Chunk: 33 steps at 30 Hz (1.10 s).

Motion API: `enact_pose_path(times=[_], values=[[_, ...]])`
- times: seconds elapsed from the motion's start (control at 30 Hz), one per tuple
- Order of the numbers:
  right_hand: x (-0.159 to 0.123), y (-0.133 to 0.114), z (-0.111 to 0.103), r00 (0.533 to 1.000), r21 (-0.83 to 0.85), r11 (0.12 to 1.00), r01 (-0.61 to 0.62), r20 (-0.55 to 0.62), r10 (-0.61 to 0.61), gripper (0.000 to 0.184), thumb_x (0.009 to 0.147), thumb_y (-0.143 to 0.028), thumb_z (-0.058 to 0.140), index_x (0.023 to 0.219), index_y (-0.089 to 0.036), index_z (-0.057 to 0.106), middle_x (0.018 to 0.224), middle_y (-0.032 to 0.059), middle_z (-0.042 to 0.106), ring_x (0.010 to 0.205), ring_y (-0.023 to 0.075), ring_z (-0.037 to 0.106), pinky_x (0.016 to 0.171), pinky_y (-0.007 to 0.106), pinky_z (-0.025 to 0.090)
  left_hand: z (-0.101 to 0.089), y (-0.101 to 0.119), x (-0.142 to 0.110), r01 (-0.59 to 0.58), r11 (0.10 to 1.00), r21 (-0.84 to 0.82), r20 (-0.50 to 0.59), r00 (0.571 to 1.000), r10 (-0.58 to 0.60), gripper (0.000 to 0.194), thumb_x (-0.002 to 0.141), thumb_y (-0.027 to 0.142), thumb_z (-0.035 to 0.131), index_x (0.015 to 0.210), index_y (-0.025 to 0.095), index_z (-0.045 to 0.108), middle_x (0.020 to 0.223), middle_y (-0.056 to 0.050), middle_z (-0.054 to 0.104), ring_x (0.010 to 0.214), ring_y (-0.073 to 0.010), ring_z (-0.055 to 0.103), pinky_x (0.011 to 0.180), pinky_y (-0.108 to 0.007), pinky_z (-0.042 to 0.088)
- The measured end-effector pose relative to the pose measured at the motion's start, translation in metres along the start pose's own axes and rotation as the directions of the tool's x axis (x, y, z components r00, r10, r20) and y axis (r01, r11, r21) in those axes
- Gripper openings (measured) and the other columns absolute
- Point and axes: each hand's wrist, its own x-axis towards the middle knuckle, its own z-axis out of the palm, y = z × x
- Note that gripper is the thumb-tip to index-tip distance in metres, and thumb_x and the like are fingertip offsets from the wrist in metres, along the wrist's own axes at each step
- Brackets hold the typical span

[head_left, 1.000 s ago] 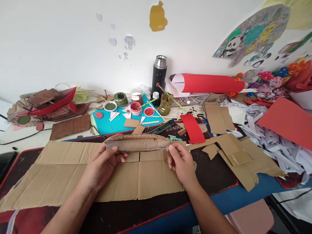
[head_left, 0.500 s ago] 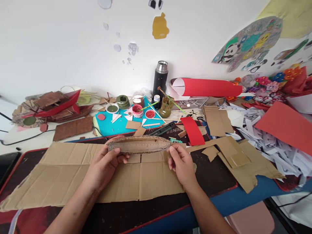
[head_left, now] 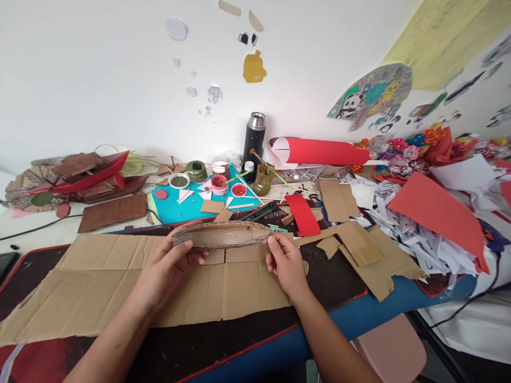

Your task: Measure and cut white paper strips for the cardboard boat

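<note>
Between my hands is a long, narrow boat-shaped cardboard hull [head_left: 223,235], hollow on top with pointed ends. My left hand [head_left: 170,258] grips its left end, thumb on the near side and fingers underneath. The thumb and fingertips of my right hand [head_left: 284,260] pinch the right tip. The hull is held level above a large creased cardboard sheet [head_left: 107,287], which lies on the dark mat. Just behind the hull lies a dark green utility knife [head_left: 259,211].
Paint jars [head_left: 197,171], a black thermos [head_left: 254,135] and a brush jar [head_left: 263,181] stand at the back. Red-brown model boats [head_left: 90,173] sit left. Cardboard scraps [head_left: 359,244], white paper strips [head_left: 419,239] and a red paper roll [head_left: 325,151] lie right.
The view has tilted up and turned slightly right, so more wall and more of the right side show. Both hands keep the same hold on the cardboard hull.
</note>
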Motion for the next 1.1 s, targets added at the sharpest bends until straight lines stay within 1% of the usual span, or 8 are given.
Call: enact_pose_path(times=[0.1,0.23,0.37,0.63,0.8,0.9,1.1], values=[[-0.0001,0.0008,0.001,1.0,-0.008,1.0,0.008,0.007,-0.008,0.048,0.095,-0.069,0.07,0.087,-0.022,0.066,0.052,-0.0068,0.053,0.043,0.011,0.047,0.043,0.021,0.033,0.0001,-0.0011,0.0002,-0.001,1.0,-0.012,0.012,1.0,0.001,0.042,0.078,0.041,0.094,0.109,0.018,0.079,0.094,-0.009,0.079,0.077,-0.0251,0.077,0.065,-0.034,0.064],[-0.0002,0.0013,0.0024,1.0,-0.037,0.999,0.027,0.007,-0.027,0.048,0.094,-0.069,0.07,0.086,-0.021,0.067,0.052,-0.0064,0.054,0.043,0.0113,0.048,0.044,0.022,0.035,-0.0002,-0.0017,-0.0018,0.021,1.0,-0.013,0.035,0.999,-0.021,0.05,0.076,0.043,0.097,0.116,0.02,0.079,0.094,-0.007,0.079,0.078,-0.024,0.078,0.066,-0.031,0.064],[-0.0006,0.0035,0.0034,0.999,-0.052,0.998,0.034,0.009,-0.034,0.047,0.094,-0.067,0.069,0.087,-0.021,0.068,0.052,-0.0063,0.054,0.043,0.0113,0.048,0.044,0.022,0.034,0.0004,0.001,-0.0045,0.013,1.0,0.007,0.041,0.999,-0.013,0.055,0.077,0.045,0.097,0.122,0.02,0.078,0.092,-0.006,0.079,0.075,-0.0214,0.076,0.068,-0.03,0.064],[-0.0015,0.0036,0.0042,0.999,-0.066,0.997,0.045,0.01,-0.044,0.047,0.094,-0.067,0.07,0.087,-0.021,0.069,0.052,-0.0063,0.054,0.044,0.0115,0.048,0.045,0.022,0.036,0.0012,0.0015,-0.0038,-0.008,1.0,0.008,0.019,1.0,0.008,0.048,0.077,0.041,0.096,0.117,0.02,0.079,0.091,-0.004,0.077,0.072,-0.0209,0.075,0.071,-0.033,0.065],[-0.0017,0.0022,0.0047,0.999,-0.064,0.997,0.037,0.011,-0.037,0.047,0.094,-0.068,0.07,0.086,-0.022,0.069,0.052,-0.0061,0.054,0.044,0.0121,0.048,0.044,0.023,0.037,0.0007,0.0013,-0.0037,-0.001,1.0,0.012,0.018,1.0,0.001,0.05,0.077,0.041,0.096,0.119,0.018,0.079,0.101,-0.009,0.08,0.073,-0.0213,0.076,0.069,-0.032,0.064],[-0.0018,0.0026,0.0045,0.999,-0.066,0.997,0.036,0.01,-0.035,0.047,0.094,-0.068,0.07,0.087,-0.022,0.069,0.052,-0.0061,0.053,0.044,0.0122,0.048,0.044,0.023,0.037,0.0015,0.0018,-0.0039,0.001,1.0,0.023,0.013,1.0,-0.001,0.052,0.076,0.043,0.096,0.119,0.019,0.078,0.099,-0.008,0.08,0.072,-0.0205,0.075,0.069,-0.031,0.064],[-0.0018,0.0025,0.0041,0.999,-0.067,0.997,0.032,0.007,-0.031,0.046,0.095,-0.066,0.07,0.087,-0.021,0.069,0.053,-0.0059,0.054,0.045,0.0119,0.049,0.045,0.023,0.038,0.003,0.0013,-0.0035,0.014,1.0,0.026,-0.011,1.0,-0.013,0.053,0.073,0.043,0.097,0.117,0.02,0.078,0.093,-0.006,0.079,0.073,-0.0216,0.076,0.068,-0.032,0.063]])
